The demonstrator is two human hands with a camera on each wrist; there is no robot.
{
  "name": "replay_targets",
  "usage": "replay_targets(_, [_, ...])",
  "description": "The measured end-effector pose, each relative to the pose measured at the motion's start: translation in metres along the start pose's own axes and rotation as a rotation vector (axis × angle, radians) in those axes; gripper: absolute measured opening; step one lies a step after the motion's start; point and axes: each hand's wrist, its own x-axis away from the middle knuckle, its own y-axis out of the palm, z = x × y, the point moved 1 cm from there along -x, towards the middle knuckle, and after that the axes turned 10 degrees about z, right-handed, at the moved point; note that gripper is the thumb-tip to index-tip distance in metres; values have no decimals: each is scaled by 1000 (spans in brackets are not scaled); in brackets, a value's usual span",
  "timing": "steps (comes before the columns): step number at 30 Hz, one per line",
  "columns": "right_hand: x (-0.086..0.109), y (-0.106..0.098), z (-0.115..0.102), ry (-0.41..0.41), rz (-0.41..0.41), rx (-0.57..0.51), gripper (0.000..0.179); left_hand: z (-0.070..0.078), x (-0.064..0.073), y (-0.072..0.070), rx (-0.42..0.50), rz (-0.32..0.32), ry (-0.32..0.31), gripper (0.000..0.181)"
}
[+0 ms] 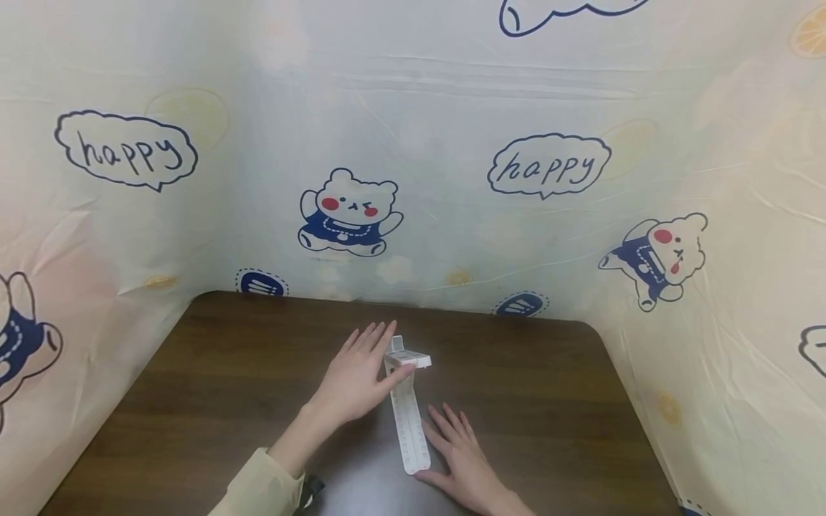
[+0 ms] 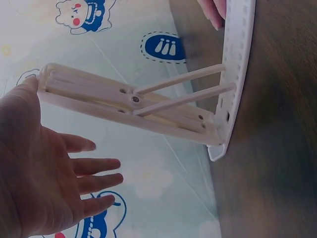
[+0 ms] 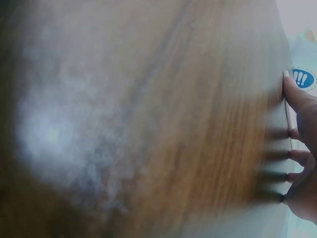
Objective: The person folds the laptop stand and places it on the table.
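A white plastic folding stand is on the brown table, its long slotted base lying flat. From the base's far end an upright arm rises, braced by two thin struts. My left hand is at the raised part, its thumb touching the arm's free end and its other fingers extended beside it. Beside the near end of the base, my right hand rests on the table with fingers spread; its thumb reaches the base's near end. In the right wrist view that hand shows only at the edge.
The dark wooden table has rounded far corners. A pale cloth printed with bears and "happy" bubbles hangs behind it and along both sides. A small dark object shows beside the left sleeve, too unclear to name.
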Motion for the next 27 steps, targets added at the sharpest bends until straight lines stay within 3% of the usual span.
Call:
replay_targets(5, [1,2,-3,-3,27,10,78,0,1,0,-3,-8,-11,93])
replay_targets(13, [1,5,-4,36,13,4,78,0,5,6,91,-51,7,78])
replay_targets(21, [2,8,-3,39,9,-2,78,0,5,8,88,-38,22,78])
replay_targets(27, [1,8,-7,39,46,3,76,1,7,7,169,-79,-71,81])
